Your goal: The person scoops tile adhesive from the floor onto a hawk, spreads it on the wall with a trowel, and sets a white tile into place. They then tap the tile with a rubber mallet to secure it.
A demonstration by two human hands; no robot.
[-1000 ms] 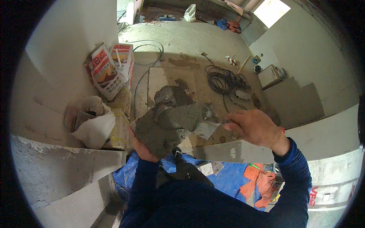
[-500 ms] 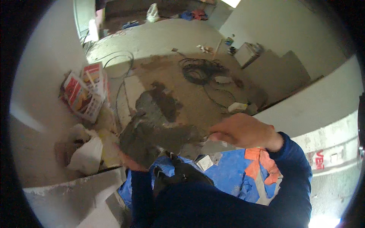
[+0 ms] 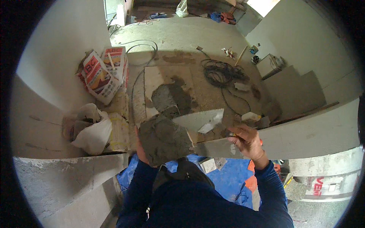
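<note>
My left hand (image 3: 141,147) grips the left edge of a flat slab (image 3: 191,138) from the side, most of its fingers hidden beneath. Thick wet grey mortar (image 3: 164,138) covers nearly all of the slab's top. In my right hand (image 3: 248,143) is a trowel (image 3: 201,119), its pale metal blade reaching left with its tip near the mortar's far right edge. The fingers are wrapped round its handle, of which an orange bit shows. Beyond the slab, a heap of grey mortar (image 3: 163,98) lies on a light board (image 3: 153,76) on the floor.
Red-and-white printed sacks (image 3: 100,78) and a white bag (image 3: 93,131) stand at the left. A coiled black cable (image 3: 218,74) lies at the far right. A low wall (image 3: 304,127) runs on the right. Blue sheeting (image 3: 228,178) covers the ground below me.
The trowel has come away from the slab's near right side, and its blade now shows broadly beyond the right edge. My right hand has turned, its fingers pointing left. The view has shifted.
</note>
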